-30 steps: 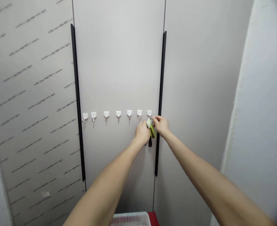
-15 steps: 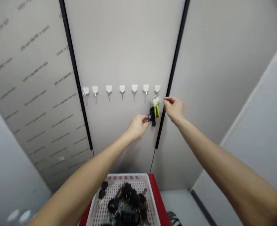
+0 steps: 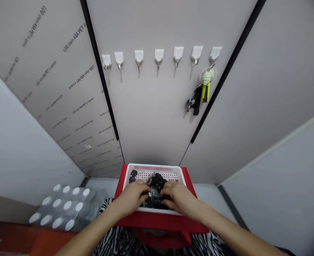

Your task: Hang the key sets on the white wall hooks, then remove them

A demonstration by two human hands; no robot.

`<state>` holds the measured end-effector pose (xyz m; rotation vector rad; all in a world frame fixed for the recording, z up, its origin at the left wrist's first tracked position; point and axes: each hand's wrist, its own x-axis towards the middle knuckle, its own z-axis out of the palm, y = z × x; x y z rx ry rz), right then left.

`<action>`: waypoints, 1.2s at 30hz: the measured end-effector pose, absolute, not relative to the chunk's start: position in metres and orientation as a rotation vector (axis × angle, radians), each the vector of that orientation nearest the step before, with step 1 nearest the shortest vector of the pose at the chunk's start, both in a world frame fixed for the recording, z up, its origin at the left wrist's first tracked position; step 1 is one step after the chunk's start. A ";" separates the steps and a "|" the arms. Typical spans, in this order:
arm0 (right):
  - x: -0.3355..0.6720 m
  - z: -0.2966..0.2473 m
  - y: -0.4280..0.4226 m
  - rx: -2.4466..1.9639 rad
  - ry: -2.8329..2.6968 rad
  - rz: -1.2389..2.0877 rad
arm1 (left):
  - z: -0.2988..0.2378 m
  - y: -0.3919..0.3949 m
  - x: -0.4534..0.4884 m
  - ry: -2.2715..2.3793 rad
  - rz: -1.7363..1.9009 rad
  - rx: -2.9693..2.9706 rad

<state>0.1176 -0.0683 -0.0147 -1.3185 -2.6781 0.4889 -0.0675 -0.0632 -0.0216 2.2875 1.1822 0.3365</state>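
A white perforated basket [image 3: 182,177] holds a jumbled pile of keys and dark key fobs [image 3: 157,181]. My left hand [image 3: 133,195] reaches in from the left, its fingers closed at a silvery keyring among the keys. From the right, my right hand [image 3: 179,195] has its curled fingers in the same pile; what lies between them is hidden. Up on the wall, the rightmost white hook [image 3: 215,54] carries a pinkish ring with a pale green heart-shaped charm [image 3: 208,76], a yellow-green box-cutter-like piece [image 3: 205,93], a black strap [image 3: 198,101] and a small panda figure [image 3: 190,102].
Several white hooks [image 3: 159,56] run leftward along the wall panel between two black strips [image 3: 101,71]. Under the basket is a red stool [image 3: 157,221]. Capped bottles [image 3: 66,204] stand on the floor at lower left, beside an orange-red surface [image 3: 47,243].
Both hands have come down from the hanging key bunch into the basket. The bunch now hangs from the rightmost hook without a hand on it. The view has tilted lower.
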 end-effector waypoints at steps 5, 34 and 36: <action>0.109 -0.012 -0.069 -1.428 -2.836 0.291 | -0.031 -0.068 -0.062 1.264 0.207 2.374; 0.141 -0.008 -0.072 -1.634 -2.491 0.434 | -0.007 -0.051 -0.053 1.221 0.507 1.747; 0.137 -0.009 -0.072 -1.561 -2.414 0.507 | -0.003 -0.050 -0.055 1.168 0.584 1.631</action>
